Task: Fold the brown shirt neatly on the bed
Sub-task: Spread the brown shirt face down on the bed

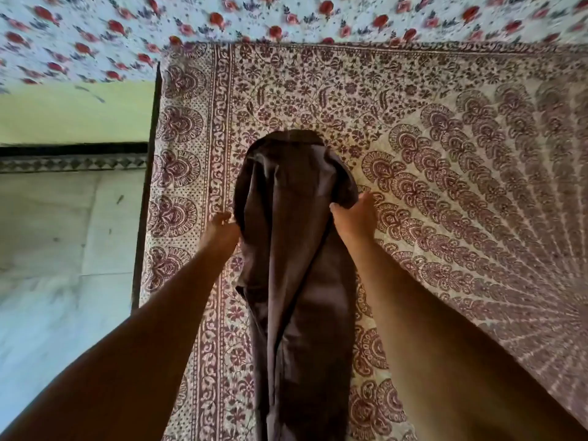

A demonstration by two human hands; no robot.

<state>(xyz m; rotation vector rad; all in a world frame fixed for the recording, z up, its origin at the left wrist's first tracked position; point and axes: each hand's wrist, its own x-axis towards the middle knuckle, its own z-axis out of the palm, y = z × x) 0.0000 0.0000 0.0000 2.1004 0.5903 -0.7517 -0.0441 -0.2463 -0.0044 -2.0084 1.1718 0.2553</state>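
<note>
brown shirt point(296, 249) btwn hands, left hand point(221, 232) & right hand point(354, 218) gripping edges

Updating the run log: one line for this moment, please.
stage: fold underway | brown shirt: narrow strip on bedsheet | left hand: shirt's left edge | right hand: gripping right edge

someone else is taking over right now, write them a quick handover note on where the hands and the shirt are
Left hand: gripping the left edge of the brown shirt, about midway along it.
Right hand: gripping the right edge at the same level.
Shirt: lying in a long narrow strip on the patterned bedspread, near the bed's left edge, its far end rounded and bunched. The near end runs out of view.
Done: the sides appear already folded in lengthwise.
Left: probably fold the strip across its length, then smooth the creases.
</note>
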